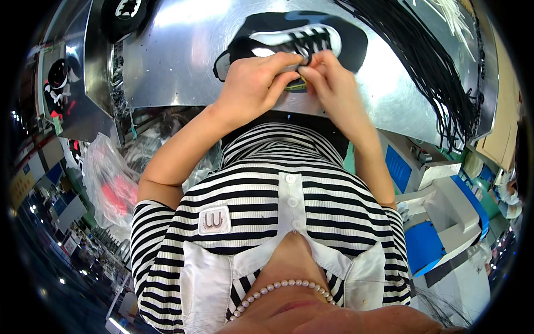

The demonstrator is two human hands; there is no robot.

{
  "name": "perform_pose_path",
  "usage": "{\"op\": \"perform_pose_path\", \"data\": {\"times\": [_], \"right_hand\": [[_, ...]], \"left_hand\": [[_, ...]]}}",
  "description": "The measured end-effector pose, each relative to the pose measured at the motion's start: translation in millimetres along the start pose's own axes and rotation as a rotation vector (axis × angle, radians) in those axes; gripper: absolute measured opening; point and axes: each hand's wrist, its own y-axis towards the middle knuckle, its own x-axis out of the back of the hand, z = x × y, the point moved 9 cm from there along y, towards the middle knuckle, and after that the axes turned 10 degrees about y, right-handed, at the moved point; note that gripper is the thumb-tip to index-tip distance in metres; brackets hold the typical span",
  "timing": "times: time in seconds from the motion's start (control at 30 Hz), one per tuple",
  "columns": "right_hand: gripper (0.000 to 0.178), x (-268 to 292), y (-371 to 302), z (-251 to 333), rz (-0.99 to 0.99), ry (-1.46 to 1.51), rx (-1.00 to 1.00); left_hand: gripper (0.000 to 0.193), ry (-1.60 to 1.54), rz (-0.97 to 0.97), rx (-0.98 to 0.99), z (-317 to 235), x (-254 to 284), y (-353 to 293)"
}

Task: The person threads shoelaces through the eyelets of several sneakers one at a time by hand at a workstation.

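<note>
In front of me a black and white shoe upper lies on the metal tabletop, with black lacing crossing its white part. My left hand and my right hand meet at its near edge, thumbs and forefingers pinched close together. Between the fingertips a black shoelace runs up to the lacing; my fingers hide its end. A thin yellow-green strip shows just below the fingertips.
A long bundle of black shoelaces drapes over the table's right side, near some white laces. Another black shoe upper sits at the far left. Below the table are a clear plastic bag and a blue-and-white machine.
</note>
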Motion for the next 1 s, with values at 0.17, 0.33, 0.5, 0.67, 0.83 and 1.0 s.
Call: {"op": "perform_pose_path", "data": {"times": [0.17,0.33,0.5,0.67,0.83,1.0], "right_hand": [[0.020,58.4,-4.9,14.2,-0.154,-0.008,0.098],[0.017,60.2,24.6,7.8,-0.424,-0.032,0.452],[0.018,64.4,25.6,-0.1,-0.429,0.064,0.352],[0.018,60.7,24.6,-3.1,-0.400,0.148,0.326],[0.018,53.5,20.6,-2.7,-0.409,0.153,0.312],[0.018,52.3,18.7,-2.7,-0.426,0.133,0.267]], "left_hand": [[0.028,-0.191,0.061,0.063,4.6,-4.6,2.0],[0.023,-0.002,0.259,0.070,0.8,-3.7,10.1],[0.032,0.101,0.197,-0.014,1.1,6.5,10.0],[0.021,-0.100,-0.096,0.220,16.2,16.4,13.4],[0.020,-0.102,-0.063,0.403,34.7,0.9,20.8],[0.020,-0.175,-0.054,0.312,34.5,5.6,18.7]]}}
